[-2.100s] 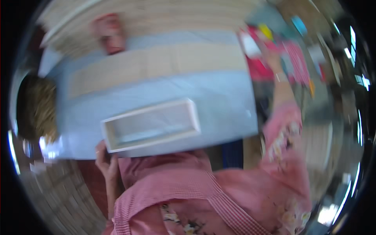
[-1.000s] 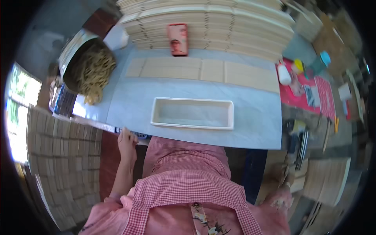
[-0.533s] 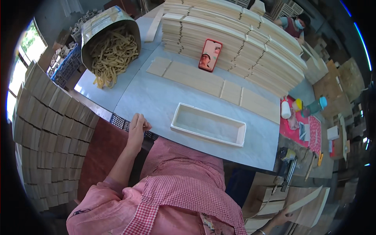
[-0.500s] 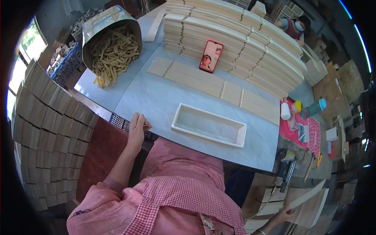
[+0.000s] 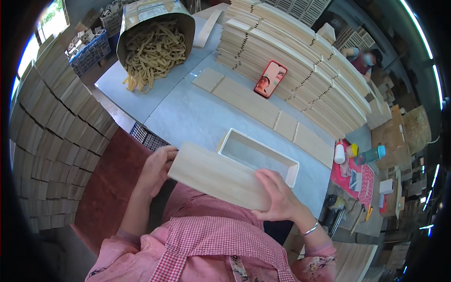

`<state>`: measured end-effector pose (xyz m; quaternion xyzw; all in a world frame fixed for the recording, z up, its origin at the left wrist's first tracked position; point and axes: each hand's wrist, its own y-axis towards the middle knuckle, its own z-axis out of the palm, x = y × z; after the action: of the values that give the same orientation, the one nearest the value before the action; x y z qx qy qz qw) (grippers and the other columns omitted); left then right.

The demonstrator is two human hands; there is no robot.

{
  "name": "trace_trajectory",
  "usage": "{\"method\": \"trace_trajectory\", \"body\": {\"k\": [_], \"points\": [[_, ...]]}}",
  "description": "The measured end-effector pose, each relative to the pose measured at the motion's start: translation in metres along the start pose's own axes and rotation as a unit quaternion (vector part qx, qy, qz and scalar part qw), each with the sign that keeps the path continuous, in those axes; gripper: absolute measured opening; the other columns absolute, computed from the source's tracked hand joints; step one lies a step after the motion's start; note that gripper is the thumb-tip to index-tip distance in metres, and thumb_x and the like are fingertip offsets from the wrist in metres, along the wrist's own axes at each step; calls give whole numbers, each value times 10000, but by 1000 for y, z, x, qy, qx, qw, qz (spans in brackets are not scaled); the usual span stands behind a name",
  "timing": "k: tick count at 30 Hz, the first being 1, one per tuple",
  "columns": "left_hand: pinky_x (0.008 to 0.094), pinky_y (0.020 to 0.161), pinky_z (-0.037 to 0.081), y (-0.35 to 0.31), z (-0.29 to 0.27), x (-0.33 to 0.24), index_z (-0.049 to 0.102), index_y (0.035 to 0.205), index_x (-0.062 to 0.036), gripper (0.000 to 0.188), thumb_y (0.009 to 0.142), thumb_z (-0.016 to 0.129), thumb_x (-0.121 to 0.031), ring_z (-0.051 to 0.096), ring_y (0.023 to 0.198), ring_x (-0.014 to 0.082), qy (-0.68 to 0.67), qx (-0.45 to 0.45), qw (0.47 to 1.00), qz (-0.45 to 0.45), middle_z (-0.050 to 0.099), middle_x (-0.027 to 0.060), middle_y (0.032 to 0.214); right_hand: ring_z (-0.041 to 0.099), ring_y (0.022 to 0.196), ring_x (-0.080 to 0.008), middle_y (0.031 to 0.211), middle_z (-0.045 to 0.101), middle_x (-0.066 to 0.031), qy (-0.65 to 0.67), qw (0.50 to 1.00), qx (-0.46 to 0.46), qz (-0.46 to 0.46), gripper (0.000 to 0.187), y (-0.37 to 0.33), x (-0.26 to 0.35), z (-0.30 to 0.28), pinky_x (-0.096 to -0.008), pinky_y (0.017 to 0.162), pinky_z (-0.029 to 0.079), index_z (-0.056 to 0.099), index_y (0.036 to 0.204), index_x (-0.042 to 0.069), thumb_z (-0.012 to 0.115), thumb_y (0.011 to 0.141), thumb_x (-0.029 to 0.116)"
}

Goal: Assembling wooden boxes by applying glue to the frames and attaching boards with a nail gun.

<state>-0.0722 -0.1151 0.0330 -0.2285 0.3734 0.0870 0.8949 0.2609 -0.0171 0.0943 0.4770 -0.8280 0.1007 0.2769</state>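
Observation:
A thin, pale wooden board (image 5: 216, 178) is in front of my apron, above the table's near edge. My right hand (image 5: 279, 195) grips its right end, with the fingers over its upper face. At the board's left end, my left hand (image 5: 156, 169) has its fingers curled; part of them is hidden, and I cannot tell whether they pinch the board or something small. Just beyond the board lies a shallow rectangular wooden frame (image 5: 294, 174) with pale walls, its near left side partly covered by the board.
Flat wooden strips (image 5: 249, 104) lie across the table (image 5: 171, 110). A phone in a red case (image 5: 270, 79) leans on tall stacked boards (image 5: 296, 61). A bag of tan bands (image 5: 152, 54) is at far left. Glue bottle (image 5: 339, 152) at right; stacked wood (image 5: 56, 141) at left.
My right hand has come up from the stack at lower right, bringing the wooden board in front of me. My left hand has moved slightly down and left, to the board's end. The view has shifted.

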Motion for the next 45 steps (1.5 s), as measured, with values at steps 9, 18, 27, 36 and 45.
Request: {"method": "trace_trajectory", "body": {"k": [9,18,27,36,45], "points": [[224,772,551,6,4,22,604,1264,106,340,969,613,-63,672,868,151,141,66,986,-59,693,166,1090,496,1252,-364,1445,468,-179,-149,989,0,-1,865,-2,-13,-11,-460,1103,378,501,1391,4,842,652,297],[245,718,484,67,22,27,715,1139,29,295,869,746,-87,616,835,132,416,79,895,143,697,66,954,477,1328,-364,1504,490,-150,-169,976,-79,113,891,-24,-55,-50,-455,1143,370,545,1423,56,852,607,241],[308,755,519,67,34,52,754,1058,13,303,793,801,-125,650,823,204,561,123,788,223,724,106,928,500,1305,-332,1471,531,-126,-160,979,-69,104,856,-21,-69,-43,-437,1122,391,584,1373,51,865,577,190],[308,733,509,60,48,60,765,1005,15,224,813,789,-97,628,799,215,635,109,711,281,719,105,912,503,1311,-326,1490,525,-103,-153,978,-54,128,860,-33,-86,-39,-440,1145,367,566,1399,76,855,600,202],[339,716,512,65,56,59,778,1010,-14,226,814,786,-126,620,778,239,703,96,603,365,714,98,924,511,1342,-281,1482,537,-117,-186,970,-44,147,799,-28,-101,-26,-462,1209,288,586,1366,63,865,652,286]]}}
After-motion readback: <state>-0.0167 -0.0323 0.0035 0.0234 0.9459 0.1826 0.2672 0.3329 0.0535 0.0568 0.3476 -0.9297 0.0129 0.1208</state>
